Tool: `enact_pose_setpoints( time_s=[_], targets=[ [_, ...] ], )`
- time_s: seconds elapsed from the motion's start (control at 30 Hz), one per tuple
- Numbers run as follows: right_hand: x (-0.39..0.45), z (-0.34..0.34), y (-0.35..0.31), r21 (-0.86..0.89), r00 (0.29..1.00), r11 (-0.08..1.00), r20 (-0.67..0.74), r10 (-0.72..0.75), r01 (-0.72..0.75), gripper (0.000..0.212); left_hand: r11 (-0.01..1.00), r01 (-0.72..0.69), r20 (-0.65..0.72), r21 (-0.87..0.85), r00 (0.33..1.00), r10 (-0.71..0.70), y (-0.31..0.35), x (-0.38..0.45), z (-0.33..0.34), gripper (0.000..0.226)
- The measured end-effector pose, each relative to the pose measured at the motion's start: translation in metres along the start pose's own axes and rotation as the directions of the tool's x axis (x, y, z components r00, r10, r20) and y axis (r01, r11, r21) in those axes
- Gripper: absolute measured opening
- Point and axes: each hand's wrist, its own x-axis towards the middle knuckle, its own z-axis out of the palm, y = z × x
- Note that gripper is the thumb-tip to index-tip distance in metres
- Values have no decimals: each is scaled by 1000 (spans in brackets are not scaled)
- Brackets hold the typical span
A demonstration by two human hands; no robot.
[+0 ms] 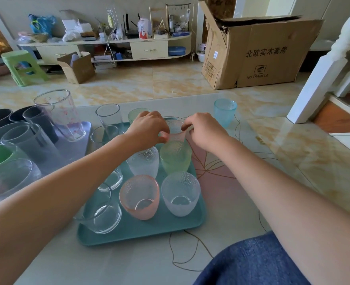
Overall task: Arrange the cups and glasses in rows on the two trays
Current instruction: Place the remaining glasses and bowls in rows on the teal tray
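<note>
A teal tray [141, 233] lies mid-table with several glasses on it in rows: clear tumblers on its left, dotted ones on the right, among them a pink glass [139, 197], a frosted glass [180, 194] and a green glass [175, 159]. My left hand [149, 128] and my right hand [202, 130] both pinch a pale pink dotted glass [175, 131] at the tray's far right, just behind the green one. A blue dotted cup [225, 113] stands alone on the table beyond the tray. A lavender tray [86, 128] at the left carries several cups and tall glasses.
A tall clear glass with pink print [64, 114] stands on the lavender tray's far corner. My knee in blue denim [258, 262] is at the table's near edge. A big cardboard box [258, 52] and a green stool [22, 66] stand on the floor beyond.
</note>
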Motion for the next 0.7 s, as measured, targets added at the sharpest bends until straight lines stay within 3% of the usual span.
enact_pose_setpoints(
  time_s=[0.13, 0.23, 0.47, 0.6, 0.7],
  targets=[
    [1, 3, 3, -10, 999, 999, 18, 44, -44, 49, 999, 34, 35, -28, 999, -33, -5, -5, 1, 8],
    [1, 3, 5, -33, 999, 998, 0, 49, -49, 46, 999, 35, 64, -42, 997, -32, -5, -4, -2, 16],
    [17, -18, 38, -76, 929, 974, -322, 180, -215, 43, 986, 122, 125, -112, 986, -108, 10, 10, -29, 30],
    [32, -17, 62, -96, 915, 932, -247, 319, -351, 45, 989, 67, 99, -136, 994, -53, 23, 48, -28, 37],
    [40, -9, 76, -89, 912, 927, -235, 337, -365, 38, 992, 13, 118, -128, 993, 2, 43, 84, -17, 46]
  ],
)
